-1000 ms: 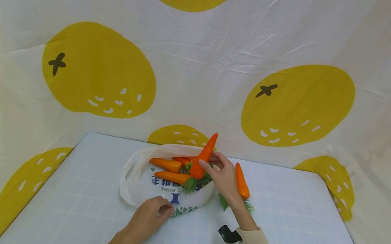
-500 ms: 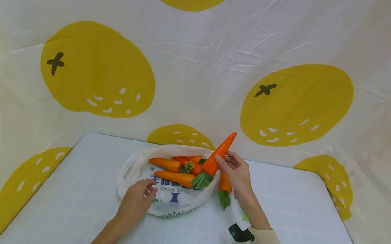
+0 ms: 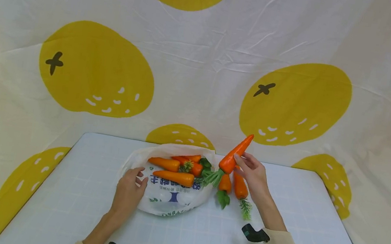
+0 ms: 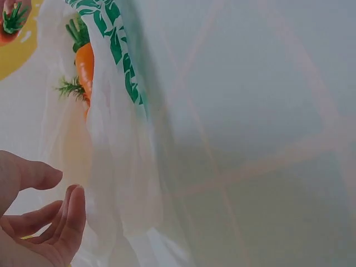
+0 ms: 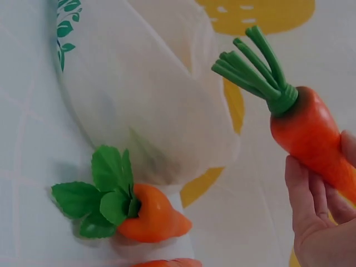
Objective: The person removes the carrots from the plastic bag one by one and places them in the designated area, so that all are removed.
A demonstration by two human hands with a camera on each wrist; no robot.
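My right hand [image 3: 256, 179] pinches an orange carrot [image 3: 234, 154] with a green stem top, raised with its tip up and to the right. In the right wrist view the thumb and fingers lie around the body of this carrot [image 5: 311, 133]. A white plastic bag [image 3: 157, 206] lies with its mouth open, and several carrots [image 3: 172, 177] are inside. At the bag's left rim is my left hand [image 3: 127, 193], holding nothing. In the left wrist view its thumb and loosely bent fingers [image 4: 72, 222] are apart, close to the thin plastic.
Two more carrots lie on the table right of the bag, one with broad green leaves [image 3: 223, 199] and one with feathery greens [image 3: 240, 185]. The table [image 3: 314, 238] has a pale checked cover. A curtain [image 3: 199, 97] with yellow fruit prints hangs behind.
My right hand has carried the carrot out of the bag to the right, above the two carrots on the table. My left hand has moved left and up to the bag's left rim.
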